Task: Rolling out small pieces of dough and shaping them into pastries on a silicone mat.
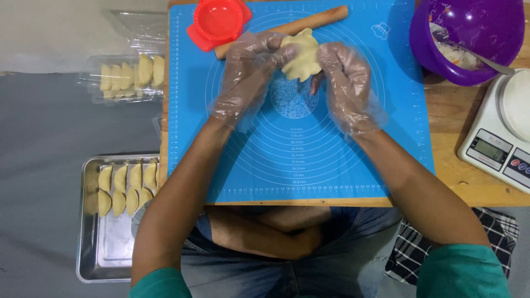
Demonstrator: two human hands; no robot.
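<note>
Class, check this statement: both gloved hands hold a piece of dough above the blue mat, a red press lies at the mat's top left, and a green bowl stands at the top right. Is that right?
Not quite: the bowl is purple, not green, as the head view shows. The rest stands: the left hand and right hand, both gloved, hold the dough above the blue mat, with the red press at its top left.

- One blue silicone pastry mat (pixel 353 165) on the wooden table (pixel 458 165).
- One dough round (pixel 302 55).
- One wooden rolling pin (pixel 309 22).
- One red dumpling press (pixel 217 22).
- One purple bowl (pixel 469 33), one spoon (pixel 486 58) in it.
- One white kitchen scale (pixel 499 138).
- One steel tray (pixel 91 243): nine folded dumplings (pixel 128 187), five over four.
- One clear plastic tray (pixel 94 83): five dumplings (pixel 131 74).
</note>
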